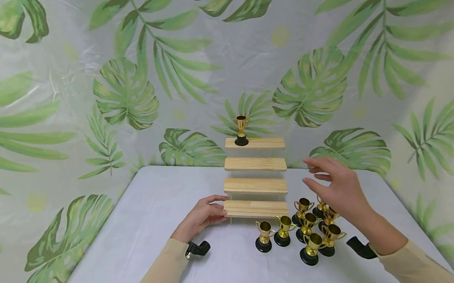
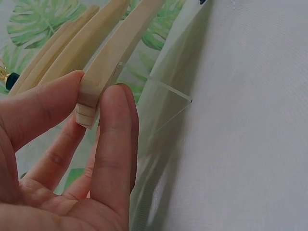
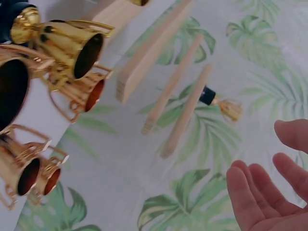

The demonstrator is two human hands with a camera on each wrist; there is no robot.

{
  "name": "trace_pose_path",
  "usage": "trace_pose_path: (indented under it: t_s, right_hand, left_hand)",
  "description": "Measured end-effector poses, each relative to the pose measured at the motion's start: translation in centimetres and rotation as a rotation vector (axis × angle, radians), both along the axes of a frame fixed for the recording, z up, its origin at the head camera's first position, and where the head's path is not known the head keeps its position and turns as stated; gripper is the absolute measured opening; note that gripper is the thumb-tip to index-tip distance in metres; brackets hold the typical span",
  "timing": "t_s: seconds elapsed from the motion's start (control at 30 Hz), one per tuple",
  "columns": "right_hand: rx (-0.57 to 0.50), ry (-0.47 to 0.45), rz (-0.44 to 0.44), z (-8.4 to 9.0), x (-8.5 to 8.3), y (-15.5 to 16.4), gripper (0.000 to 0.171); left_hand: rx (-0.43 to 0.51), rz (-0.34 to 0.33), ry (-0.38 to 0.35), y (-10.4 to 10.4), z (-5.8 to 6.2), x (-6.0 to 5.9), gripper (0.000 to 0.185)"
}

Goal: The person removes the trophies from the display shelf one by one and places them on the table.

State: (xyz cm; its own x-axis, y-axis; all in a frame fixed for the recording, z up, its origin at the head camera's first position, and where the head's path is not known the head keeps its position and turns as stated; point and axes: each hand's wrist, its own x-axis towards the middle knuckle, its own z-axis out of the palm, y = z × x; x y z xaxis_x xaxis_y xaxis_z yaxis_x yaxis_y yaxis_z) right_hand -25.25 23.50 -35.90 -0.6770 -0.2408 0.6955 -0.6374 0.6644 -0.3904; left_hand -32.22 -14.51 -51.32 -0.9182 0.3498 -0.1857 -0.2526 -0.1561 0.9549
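A stepped wooden rack point(image 1: 255, 186) with clear supports stands at the middle of the table. My left hand point(image 1: 204, 214) pinches the left end of its lowest board point(image 2: 91, 91) between thumb and fingers. One small gold trophy cup point(image 1: 241, 129) with a black base stands upright on the left part of the top board. My right hand point(image 1: 337, 185) is in the air to the right of the rack, its fingers apart and nothing between them. Below it, several more trophy cups point(image 1: 308, 225) stand grouped on the table; they also show in the right wrist view point(image 3: 72, 50).
A white cloth covers the table point(image 1: 158, 198). Behind it hangs a leaf-patterned curtain point(image 1: 237, 62). Two cups point(image 1: 264, 236) stand close in front of the lowest board. Each wrist wears a black camera mount point(image 1: 199, 248).
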Motion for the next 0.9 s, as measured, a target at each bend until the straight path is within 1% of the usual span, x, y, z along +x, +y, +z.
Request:
trace_pose_path:
  t_s: [0.3,0.53,0.7,0.9]
  right_hand:
    - [-0.044,-0.042,0.061,1.1,-2.1,-2.2,0.048]
    - [-0.106,-0.103,0.108,2.4,-4.1,-4.1,0.046]
    - [-0.107,-0.11,0.108,3.2,-5.4,-5.3,0.045]
    - [-0.13,-0.125,0.15,3.8,-6.5,-6.4,0.045]
  left_hand:
    - [0.001,-0.003,0.003,0.0,0.3,0.2,0.054]
    - [0.001,0.002,0.002,0.0,0.3,0.1,0.053]
    - [0.001,0.001,0.008,0.0,0.3,0.2,0.052]
    - [0.007,0.003,0.006,0.0,0.2,0.1,0.052]
